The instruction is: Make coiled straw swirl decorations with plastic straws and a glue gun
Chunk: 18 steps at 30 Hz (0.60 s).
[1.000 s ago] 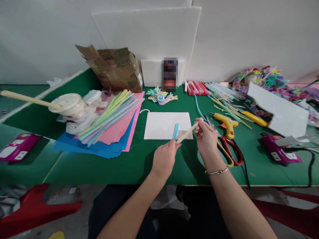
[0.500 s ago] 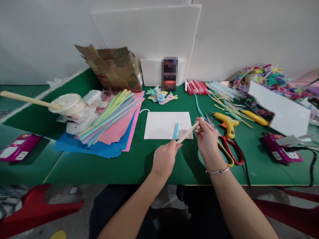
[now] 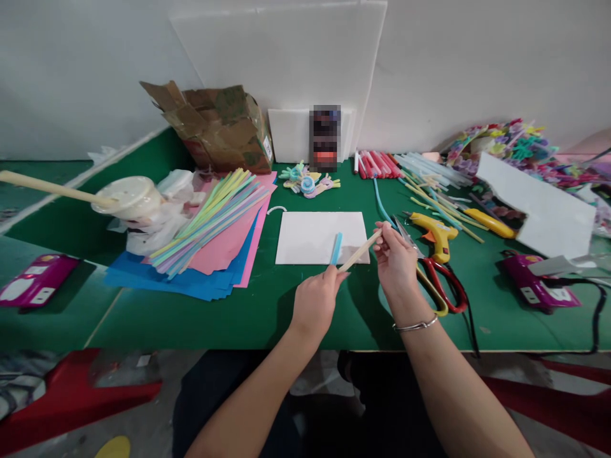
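Observation:
My left hand (image 3: 316, 304) is closed in a pinch on the near end of a short cream foam strip (image 3: 359, 252) and also holds a short blue foam strip (image 3: 337, 249) that points away from me. My right hand (image 3: 397, 262) pinches the far end of the cream strip, so the strip spans between both hands. They hover just above the green table (image 3: 248, 318), over the near edge of a white sheet (image 3: 315, 235). A silver bracelet sits on my right wrist.
Red-handled scissors (image 3: 446, 286) and a yellow glue gun (image 3: 432, 234) lie just right of my right hand. Pastel foam strips (image 3: 214, 213) rest on pink and blue sheets at left. A torn cardboard box (image 3: 219, 127), coloured sticks (image 3: 410, 172) and purple power strips (image 3: 537, 286) surround the work area.
Both hands hold the strips in nearly the same pose; only the view has shifted slightly.

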{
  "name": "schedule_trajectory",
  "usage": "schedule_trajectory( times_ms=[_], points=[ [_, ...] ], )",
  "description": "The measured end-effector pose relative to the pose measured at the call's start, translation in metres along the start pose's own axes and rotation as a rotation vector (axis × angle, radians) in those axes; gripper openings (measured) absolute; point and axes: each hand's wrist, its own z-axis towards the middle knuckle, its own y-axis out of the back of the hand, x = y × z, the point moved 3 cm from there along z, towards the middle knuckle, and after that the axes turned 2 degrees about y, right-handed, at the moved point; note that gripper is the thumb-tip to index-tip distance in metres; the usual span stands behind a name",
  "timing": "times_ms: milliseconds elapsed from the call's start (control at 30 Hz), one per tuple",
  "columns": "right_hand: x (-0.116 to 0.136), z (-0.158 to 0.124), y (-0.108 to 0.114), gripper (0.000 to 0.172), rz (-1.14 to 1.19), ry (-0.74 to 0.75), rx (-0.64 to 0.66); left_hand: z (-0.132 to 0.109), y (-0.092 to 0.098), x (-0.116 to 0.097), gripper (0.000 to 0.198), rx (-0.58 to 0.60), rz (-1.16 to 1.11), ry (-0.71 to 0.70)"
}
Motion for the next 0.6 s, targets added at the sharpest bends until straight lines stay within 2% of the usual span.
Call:
schedule_trajectory(
  times_ms=[100,267,400,467,600],
  points=[
    [0.003,-0.002,-0.003,0.023,-0.034,0.047,0.031,0.002,0.006,-0.001,0.035,0.076,-0.132,0.017],
    [-0.003,-0.018,-0.017,0.022,-0.200,0.005,0.317,0.007,0.015,0.000,0.033,0.150,-0.623,0.075],
    [-0.010,-0.031,-0.024,0.020,-0.277,0.049,0.420,0.010,0.010,0.002,0.025,0.164,-0.934,0.141],
    [-0.012,-0.034,-0.025,0.020,-0.295,0.063,0.442,0.011,0.006,0.003,0.023,0.160,-0.997,0.162],
    [-0.011,-0.035,-0.026,0.018,-0.324,0.056,0.444,0.012,0.007,0.004,0.021,0.138,-0.971,0.177]
  ],
)
